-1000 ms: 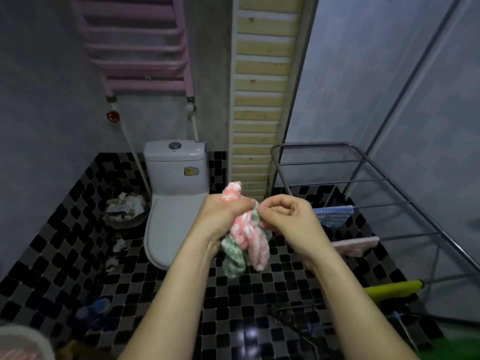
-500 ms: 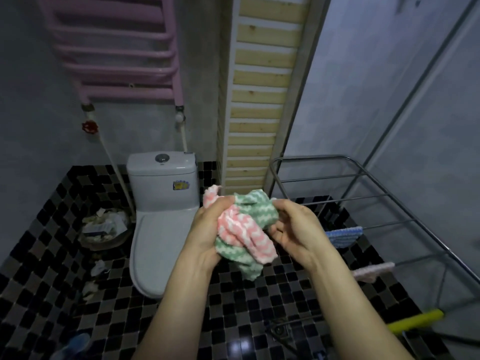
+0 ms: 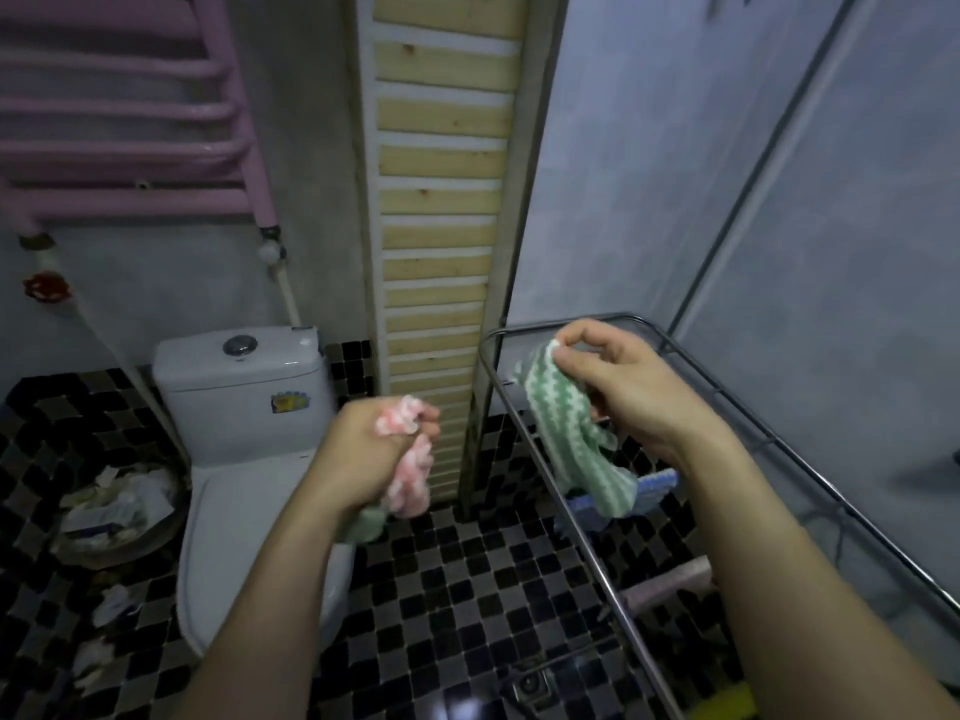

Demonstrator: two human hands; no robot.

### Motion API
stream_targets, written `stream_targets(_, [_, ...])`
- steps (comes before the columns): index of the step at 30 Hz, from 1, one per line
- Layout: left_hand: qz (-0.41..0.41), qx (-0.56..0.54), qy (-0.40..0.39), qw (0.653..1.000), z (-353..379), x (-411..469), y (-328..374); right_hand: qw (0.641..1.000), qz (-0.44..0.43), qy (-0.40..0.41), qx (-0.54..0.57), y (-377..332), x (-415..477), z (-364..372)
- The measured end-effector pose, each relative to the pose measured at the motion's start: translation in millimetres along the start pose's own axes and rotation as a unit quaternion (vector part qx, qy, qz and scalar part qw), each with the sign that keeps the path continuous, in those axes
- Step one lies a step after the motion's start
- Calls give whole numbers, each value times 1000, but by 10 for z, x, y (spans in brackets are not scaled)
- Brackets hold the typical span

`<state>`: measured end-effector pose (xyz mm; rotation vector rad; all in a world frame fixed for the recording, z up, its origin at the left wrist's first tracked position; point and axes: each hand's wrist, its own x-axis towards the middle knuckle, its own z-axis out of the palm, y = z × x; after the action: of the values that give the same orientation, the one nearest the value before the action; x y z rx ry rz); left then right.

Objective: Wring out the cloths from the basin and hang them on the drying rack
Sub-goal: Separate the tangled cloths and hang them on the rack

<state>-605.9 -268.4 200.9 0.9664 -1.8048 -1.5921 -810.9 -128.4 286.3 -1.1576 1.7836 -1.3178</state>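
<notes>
Gripping pink cloth (image 3: 410,462) left, green cloth (image 3: 571,433) right (hands apart).

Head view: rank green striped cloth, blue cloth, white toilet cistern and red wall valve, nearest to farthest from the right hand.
1. Green striped cloth: pinched by the right hand.
2. Blue cloth: just below.
3. White toilet cistern: left.
4. Red wall valve: far left.

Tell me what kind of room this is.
A small bathroom, probably in a home. A white toilet stands against the wall, a pink towel radiator hangs above it to the left, and a metal drying rack stands on the black checkered tile floor.
</notes>
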Motion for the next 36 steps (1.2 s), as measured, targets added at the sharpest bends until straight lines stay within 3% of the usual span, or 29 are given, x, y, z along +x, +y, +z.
stream_targets(3, [109,3,-96,989,435,243,469,996,-16,-69,-55,19,188,-209])
stream_targets(6, [112,36,-227,967,850,549,667,991,-27,-109,-67,131,368,-452])
stream_targets(7, [112,64,-234,964,954,643,689,990,-25,-114,-76,174,420,-536])
stream_targets(11, [98,174,-146,969,1214,937,694,976,-16,-80,-204,347,579,-911])
stream_targets(15, [101,277,-103,950,1359,1088,584,938,-19,-34,-345,600,666,-1213])
stream_targets(19, [91,335,-96,933,1546,1257,404,948,37,34,-314,1001,745,-1503])
stream_targets(23, [50,307,-122,942,1660,1347,246,989,107,54,-80,1304,736,-1595])
stream_targets(27, [-10,229,-154,961,1655,1418,197,987,124,69,73,1490,732,-1642])
stream_targets(33, [-104,164,-161,968,1564,1648,88,987,137,68,44,1707,949,-1790])
stream_targets(36, [-135,202,-121,962,1644,1802,-68,983,157,73,-59,1910,1177,-1709])
